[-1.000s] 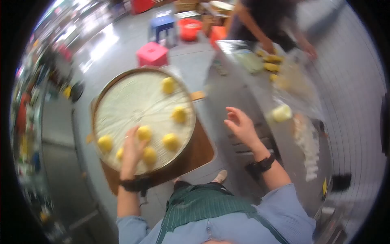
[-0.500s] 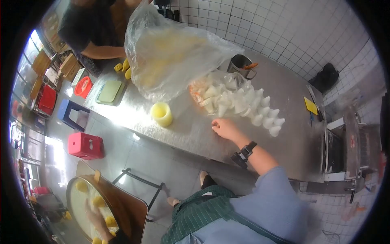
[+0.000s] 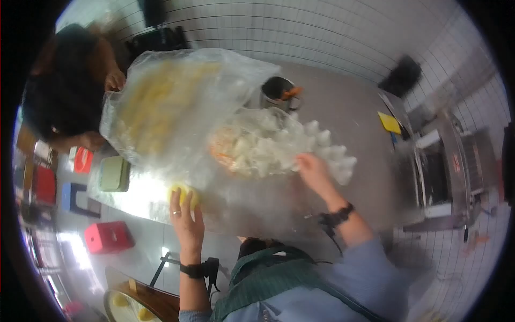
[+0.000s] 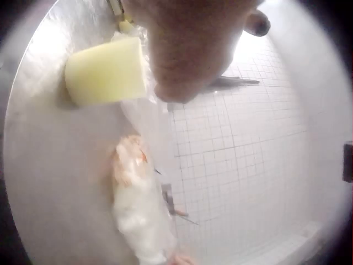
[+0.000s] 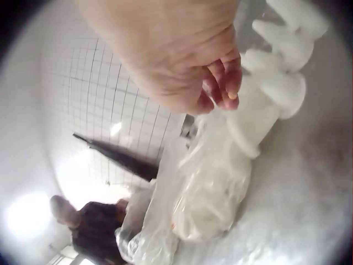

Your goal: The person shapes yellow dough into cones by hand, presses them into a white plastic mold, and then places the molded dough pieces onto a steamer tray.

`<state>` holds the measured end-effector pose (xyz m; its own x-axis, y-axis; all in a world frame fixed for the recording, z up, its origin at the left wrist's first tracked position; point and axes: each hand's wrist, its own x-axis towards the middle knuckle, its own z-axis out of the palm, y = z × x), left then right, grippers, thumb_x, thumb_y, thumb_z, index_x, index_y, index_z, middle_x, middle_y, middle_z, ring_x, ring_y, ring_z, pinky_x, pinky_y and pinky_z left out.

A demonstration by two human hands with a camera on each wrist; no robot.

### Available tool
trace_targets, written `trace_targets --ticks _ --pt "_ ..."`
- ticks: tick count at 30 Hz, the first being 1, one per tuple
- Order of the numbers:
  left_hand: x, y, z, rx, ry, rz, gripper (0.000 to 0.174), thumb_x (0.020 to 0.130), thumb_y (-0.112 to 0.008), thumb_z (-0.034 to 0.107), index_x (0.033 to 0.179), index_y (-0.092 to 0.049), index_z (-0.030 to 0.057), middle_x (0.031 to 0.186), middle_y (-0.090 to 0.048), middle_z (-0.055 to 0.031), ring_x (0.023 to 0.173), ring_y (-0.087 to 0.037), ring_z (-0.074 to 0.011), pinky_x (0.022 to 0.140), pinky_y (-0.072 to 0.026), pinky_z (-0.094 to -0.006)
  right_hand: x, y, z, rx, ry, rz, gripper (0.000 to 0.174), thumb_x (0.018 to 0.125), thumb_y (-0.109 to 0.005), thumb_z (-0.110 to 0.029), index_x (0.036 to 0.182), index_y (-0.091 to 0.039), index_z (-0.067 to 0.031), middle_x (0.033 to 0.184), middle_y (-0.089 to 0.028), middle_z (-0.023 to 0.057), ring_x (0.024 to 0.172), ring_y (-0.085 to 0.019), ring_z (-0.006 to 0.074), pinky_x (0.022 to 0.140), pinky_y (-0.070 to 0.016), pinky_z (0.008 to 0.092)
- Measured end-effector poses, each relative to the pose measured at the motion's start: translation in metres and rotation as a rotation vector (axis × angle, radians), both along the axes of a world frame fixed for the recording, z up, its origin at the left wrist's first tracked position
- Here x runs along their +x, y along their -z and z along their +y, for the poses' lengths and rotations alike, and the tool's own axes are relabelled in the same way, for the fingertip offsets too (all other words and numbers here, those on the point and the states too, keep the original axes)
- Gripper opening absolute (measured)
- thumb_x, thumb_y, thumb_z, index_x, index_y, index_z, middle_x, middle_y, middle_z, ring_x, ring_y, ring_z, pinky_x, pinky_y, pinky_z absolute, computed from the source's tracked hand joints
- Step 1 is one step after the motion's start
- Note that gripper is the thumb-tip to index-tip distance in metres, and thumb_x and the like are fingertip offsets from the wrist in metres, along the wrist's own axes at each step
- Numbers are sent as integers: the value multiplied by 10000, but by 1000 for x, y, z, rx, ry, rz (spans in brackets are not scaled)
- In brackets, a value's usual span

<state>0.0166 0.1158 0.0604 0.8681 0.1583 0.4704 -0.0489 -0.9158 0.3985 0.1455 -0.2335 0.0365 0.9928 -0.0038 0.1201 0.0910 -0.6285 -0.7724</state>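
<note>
My left hand [image 3: 188, 222] is over a hollow pale-yellow cylinder [image 3: 177, 193], its fingers extended and overlapping it in the head view. In the left wrist view, the cylinder [image 4: 107, 72] stands beside that hand [image 4: 190, 49]. My right hand [image 3: 315, 174] is at the near side of a pile of white cone-shaped pieces [image 3: 322, 140]. Seen from the right wrist, the loosely bent fingers [image 5: 218, 83] come right up to the cones [image 5: 281, 83], with nothing visible held in them. Clear plastic [image 5: 204, 204] wraps part of the pile.
On the metal table [image 3: 343, 102] lie a large clear bag with yellow contents [image 3: 161, 102], a metal pot [image 3: 276, 91] and a green box [image 3: 114, 174]. Another person [image 3: 70, 86] stands at the left by the bag. Below is a round tray [image 3: 131, 308] with yellow pieces.
My view has swung from the round tray to the metal table. My left hand has left the yellow pieces and come over the cylinder. My right hand has moved to the white cones.
</note>
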Motion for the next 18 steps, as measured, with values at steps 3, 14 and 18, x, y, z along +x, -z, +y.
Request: trace_targets --ticks 3,14,18 --pt "12 14 40 -72 -248 -33 386 871 -640 71 1250 -570 65 1378 -469 -213 1271 -455 -403 1034 -390 -477 -6 -16 -49 -289 250 31 305 900 -595 -162 1178 -613 -36 1044 -650 144 860 -652 281 773 -509 366" --pt "93 37 159 -240 -61 197 483 815 -619 -6 1267 -548 148 1388 -454 -192 1273 -442 -406 1034 -402 -455 -29 3 -7 -523 -31 168 403 835 -666 -153 1209 -568 -40 1105 -563 160 992 -574 346 861 -459 438" --pt "117 42 183 104 -56 312 530 773 -628 -10 1266 -558 174 1411 -442 -168 1343 -378 -381 1078 -323 -542 -18 -64 47 -740 4 -48 305 855 -645 -123 1140 -604 -26 1050 -587 168 978 -598 347 844 -487 420"
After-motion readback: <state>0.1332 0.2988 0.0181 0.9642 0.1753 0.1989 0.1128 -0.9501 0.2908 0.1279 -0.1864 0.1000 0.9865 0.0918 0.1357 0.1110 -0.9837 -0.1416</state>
